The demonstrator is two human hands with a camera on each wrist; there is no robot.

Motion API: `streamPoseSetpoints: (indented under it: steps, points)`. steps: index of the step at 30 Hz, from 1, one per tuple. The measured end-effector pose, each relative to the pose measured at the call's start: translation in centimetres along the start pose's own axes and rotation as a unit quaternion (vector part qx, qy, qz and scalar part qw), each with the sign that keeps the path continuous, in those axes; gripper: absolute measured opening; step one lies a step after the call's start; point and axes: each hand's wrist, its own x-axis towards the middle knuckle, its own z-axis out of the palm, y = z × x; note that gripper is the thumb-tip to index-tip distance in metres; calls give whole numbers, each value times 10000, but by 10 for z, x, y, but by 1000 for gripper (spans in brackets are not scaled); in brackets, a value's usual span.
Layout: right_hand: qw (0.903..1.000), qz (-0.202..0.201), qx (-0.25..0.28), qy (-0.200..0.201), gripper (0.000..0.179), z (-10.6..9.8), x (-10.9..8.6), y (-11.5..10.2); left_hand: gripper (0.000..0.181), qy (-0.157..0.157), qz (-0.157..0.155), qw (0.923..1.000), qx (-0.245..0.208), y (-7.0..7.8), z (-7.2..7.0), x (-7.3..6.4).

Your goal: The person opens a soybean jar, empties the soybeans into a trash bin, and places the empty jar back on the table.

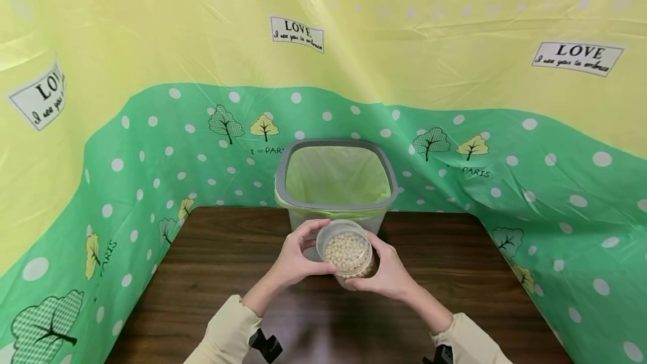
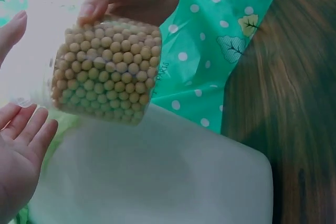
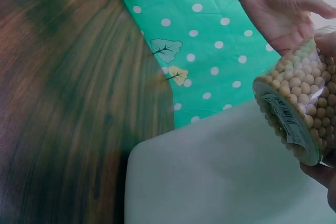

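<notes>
A clear plastic jar point(image 1: 349, 251) full of small round beige balls is held up over the table, its mouth end tilted toward the head camera. My right hand point(image 1: 386, 268) grips the jar body from the side, thumb low in front. My left hand point(image 1: 298, 254) spans the clear lid point(image 1: 326, 235) at the mouth end, thumb on one edge and fingertips on the other. Glare washes out the lid in the left wrist view, so how firmly it sits is unclear. A barcode label point(image 3: 286, 119) shows on the jar's base in the right wrist view.
Just behind the hands stands a bin with a grey rim point(image 1: 333, 205) and a green liner bag point(image 1: 338, 173). It stands on a dark wooden table point(image 1: 227, 274). A green and yellow patterned sheet point(image 1: 192, 111) encloses the table's back and sides.
</notes>
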Motion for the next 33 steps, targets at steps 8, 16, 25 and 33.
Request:
streamPoseSetpoints:
  steps: [8, 16, 25, 33]
  points:
    - [10000, 38, -72, 36, 85, 1, -4, 24, 71, 318, 241, 9988, 299, -2, -19, -7]
    - [9997, 55, -206, 84, 87, -1, -12, 47, 71, 725, 266, 9946, 693, -16, -46, -26]
    - [9990, 179, -351, 211, 86, -8, -21, 58, 71, 1090, -326, 9810, 1572, -41, -73, -58]
    - [9994, 168, -247, 152, 86, -10, -27, 63, 72, 1349, -1076, 9566, 2347, -102, -98, -83]
